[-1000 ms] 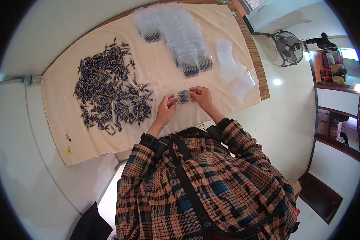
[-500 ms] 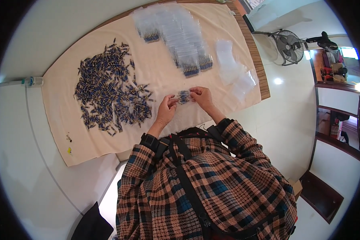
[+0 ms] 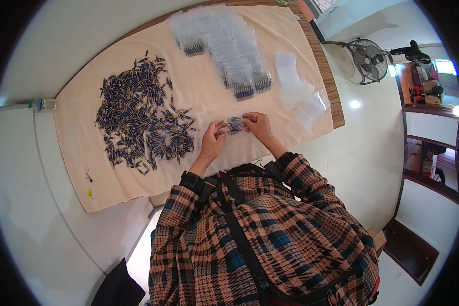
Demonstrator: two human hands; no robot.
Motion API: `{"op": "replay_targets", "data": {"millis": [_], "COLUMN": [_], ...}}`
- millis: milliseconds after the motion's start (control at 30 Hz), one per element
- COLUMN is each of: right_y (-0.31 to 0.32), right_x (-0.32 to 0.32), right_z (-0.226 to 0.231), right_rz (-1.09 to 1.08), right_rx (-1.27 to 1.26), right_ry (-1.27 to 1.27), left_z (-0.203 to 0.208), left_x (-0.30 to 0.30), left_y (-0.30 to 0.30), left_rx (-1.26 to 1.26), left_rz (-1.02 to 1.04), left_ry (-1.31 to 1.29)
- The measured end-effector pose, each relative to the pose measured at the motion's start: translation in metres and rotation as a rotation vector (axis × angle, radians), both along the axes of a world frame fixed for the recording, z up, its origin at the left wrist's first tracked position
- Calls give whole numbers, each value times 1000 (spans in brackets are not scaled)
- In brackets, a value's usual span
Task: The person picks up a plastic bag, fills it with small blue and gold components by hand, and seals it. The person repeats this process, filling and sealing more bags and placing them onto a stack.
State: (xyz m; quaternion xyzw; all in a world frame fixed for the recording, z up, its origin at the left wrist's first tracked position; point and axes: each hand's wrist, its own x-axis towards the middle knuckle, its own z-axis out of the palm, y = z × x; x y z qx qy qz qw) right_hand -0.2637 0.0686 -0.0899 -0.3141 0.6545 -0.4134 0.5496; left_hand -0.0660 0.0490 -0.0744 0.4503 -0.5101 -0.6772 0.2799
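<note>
My left hand (image 3: 214, 139) and my right hand (image 3: 259, 126) meet over the near part of the table. Between them lies a small clear plastic bag (image 3: 234, 125) with several blue-and-gold plug-like pieces inside. Fingers of my right hand pinch its right edge, while the left fingertips grip its left edge. To the left spreads a big heap of loose blue-and-gold pieces (image 3: 132, 107). Beyond my hands, overlapping clear bags (image 3: 232, 51) lie in rows, with blue-and-gold pieces showing at their near ends. Flat bags with nothing visible inside (image 3: 289, 74) rest at the right.
A cream cloth (image 3: 81, 153) covers most of the wooden table (image 3: 329, 86). Near its left corner sit a few tiny metal bits (image 3: 89, 176) and a small yellow object (image 3: 90, 193). A black fan (image 3: 368, 60) stands on the floor at the right.
Almost nothing differs. Both hands stay in place on the bag, with only a very slight shift toward me.
</note>
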Motion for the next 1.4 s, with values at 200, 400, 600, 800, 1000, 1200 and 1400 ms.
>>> {"op": "replay_targets", "data": {"millis": [200, 400, 600, 800, 1000, 1200, 1400], "right_y": [1, 5, 8, 17, 4, -30, -57], "right_x": [3, 4, 15, 5, 35, 100, 170], "right_z": [1, 1, 3, 4, 69, 68, 42], "right_rz": [-25, -46, -115, 1, 232, 763, 841], "right_rx": [6, -60, -49, -211, -450, -611, -539], "right_ry": [-10, -33, -38, 158, 626, 555, 749], "left_z": [-3, -3, -3, 1, 20, 30, 27], "left_x": [0, -2, 2, -4, 51, 126, 159], "left_y": [-1, -2, 0, 1, 3, 19, 41], "left_rx": [-50, -60, -94, -170, 124, 260, 336], "left_rz": [-26, -77, -53, -53, -104, -138, 114], "left_ry": [-6, -85, -153, -74, 33, -55, 26]}}
